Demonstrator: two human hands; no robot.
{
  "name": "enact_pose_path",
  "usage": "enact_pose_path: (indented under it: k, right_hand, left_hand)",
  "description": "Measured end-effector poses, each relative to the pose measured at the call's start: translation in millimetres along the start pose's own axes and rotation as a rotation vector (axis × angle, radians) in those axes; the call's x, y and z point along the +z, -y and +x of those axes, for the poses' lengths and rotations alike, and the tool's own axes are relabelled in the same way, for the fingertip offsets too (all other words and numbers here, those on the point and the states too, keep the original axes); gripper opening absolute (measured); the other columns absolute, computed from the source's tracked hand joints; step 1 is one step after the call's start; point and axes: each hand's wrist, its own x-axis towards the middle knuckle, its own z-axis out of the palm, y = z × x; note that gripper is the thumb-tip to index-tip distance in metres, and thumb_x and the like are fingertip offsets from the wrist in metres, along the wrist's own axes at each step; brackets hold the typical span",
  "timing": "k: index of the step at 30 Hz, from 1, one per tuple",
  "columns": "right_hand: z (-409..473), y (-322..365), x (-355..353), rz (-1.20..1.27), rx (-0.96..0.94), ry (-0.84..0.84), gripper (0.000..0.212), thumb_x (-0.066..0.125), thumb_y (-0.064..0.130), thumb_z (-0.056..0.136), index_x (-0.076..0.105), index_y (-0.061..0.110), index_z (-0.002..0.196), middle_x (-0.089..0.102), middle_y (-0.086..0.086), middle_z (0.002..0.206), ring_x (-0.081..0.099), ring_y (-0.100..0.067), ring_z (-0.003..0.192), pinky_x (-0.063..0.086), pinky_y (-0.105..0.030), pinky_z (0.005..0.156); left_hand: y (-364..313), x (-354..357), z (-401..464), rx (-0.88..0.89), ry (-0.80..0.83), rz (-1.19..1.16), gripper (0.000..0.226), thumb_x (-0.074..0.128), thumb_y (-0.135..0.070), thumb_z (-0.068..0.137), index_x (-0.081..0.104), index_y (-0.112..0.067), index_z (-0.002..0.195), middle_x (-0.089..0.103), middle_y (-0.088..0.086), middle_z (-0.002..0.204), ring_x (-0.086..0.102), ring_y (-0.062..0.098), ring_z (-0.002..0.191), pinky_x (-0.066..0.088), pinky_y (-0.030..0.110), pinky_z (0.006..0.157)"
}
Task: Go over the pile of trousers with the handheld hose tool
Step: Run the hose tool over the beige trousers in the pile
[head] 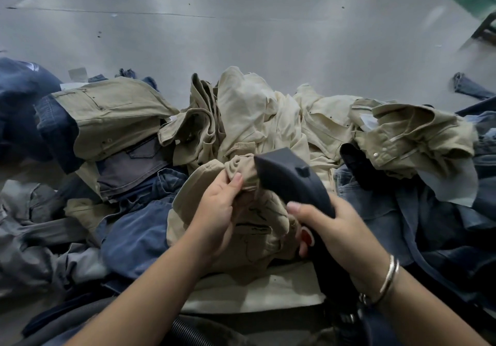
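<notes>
Dark handheld hose tool (pixel 292 179), nozzle against bunched khaki trousers (pixel 257 227) atop mixed denim-and-khaki pile (pixel 257 120).

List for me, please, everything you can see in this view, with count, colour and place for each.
khaki trousers: one pair, khaki, front centre of the pile, bunched under the left hand.
hose tool: one, dark grey, centre, its head against the khaki trousers.
ribbed hose: one, black, bottom edge.
other beige and cream trousers: several, count unclear, across the middle of the pile.
denim trousers: several, blue and grey, left, right and front of the pile.
floor: grey, shiny, beyond the pile.
bracelet: one, silver, right wrist.
left hand: pinches a fold of the khaki trousers.
right hand: grips the hose tool's handle.
</notes>
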Motion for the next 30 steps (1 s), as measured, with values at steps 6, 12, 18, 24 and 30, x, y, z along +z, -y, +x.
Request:
enact_pose_path:
  k: [6,12,18,24,30]
  right_hand:
    - [9.3,14.6,-18.3,0.118,0.114,-0.073,0.018,0.068,0.02,0.082,0.055,0.007,0.08,0.048,-0.007,0.05,0.048,-0.019,0.04,0.042,-0.025,0.039]
    - [-4.2,1.8,5.7,0.036,0.206,0.126,0.021,0.074,0.023,0.074,0.058,0.009,0.078,0.052,-0.012,0.058,0.052,-0.017,0.041,0.044,-0.025,0.039]
    - [4.0,1.6,9.7,0.059,0.19,0.055,0.015,0.068,0.022,0.083,0.06,0.009,0.08,0.053,-0.012,0.058,0.052,-0.02,0.042,0.044,-0.025,0.041]
    - [8.1,1.4,11.5,0.147,0.173,0.036,0.019,0.069,0.022,0.082,0.06,0.006,0.088,0.05,-0.014,0.061,0.05,-0.018,0.042,0.043,-0.024,0.04]
    - [13.9,9.2,-3.9,0.193,0.119,-0.08,0.027,0.072,0.028,0.072,0.057,0.007,0.081,0.05,-0.01,0.055,0.048,-0.019,0.04,0.041,-0.023,0.037]
  left_hand:
    - [-3.0,0.8,-1.4,-0.017,0.02,-0.062,0.033,0.035,-0.009,0.1,0.056,-0.018,0.124,0.07,0.004,0.116,0.067,0.014,0.105,0.054,0.028,0.09]
    - [-6.6,-4.3,2.4,-0.016,-0.03,-0.063,0.037,0.032,-0.01,0.102,0.047,-0.017,0.135,0.067,0.011,0.12,0.063,0.023,0.112,0.046,0.044,0.101]
    - [-0.8,-1.9,2.8,-0.032,0.021,-0.108,0.037,0.03,-0.008,0.102,0.049,-0.015,0.133,0.067,0.01,0.121,0.062,0.022,0.116,0.044,0.042,0.103]
    - [-2.5,-0.2,4.4,-0.045,0.006,-0.114,0.037,0.031,-0.01,0.102,0.051,-0.014,0.132,0.069,0.008,0.118,0.065,0.018,0.109,0.05,0.034,0.096]
    - [-9.2,-3.6,9.3,-0.086,-0.041,-0.324,0.038,0.034,-0.013,0.101,0.051,-0.019,0.134,0.064,0.01,0.125,0.066,0.019,0.106,0.043,0.042,0.103]
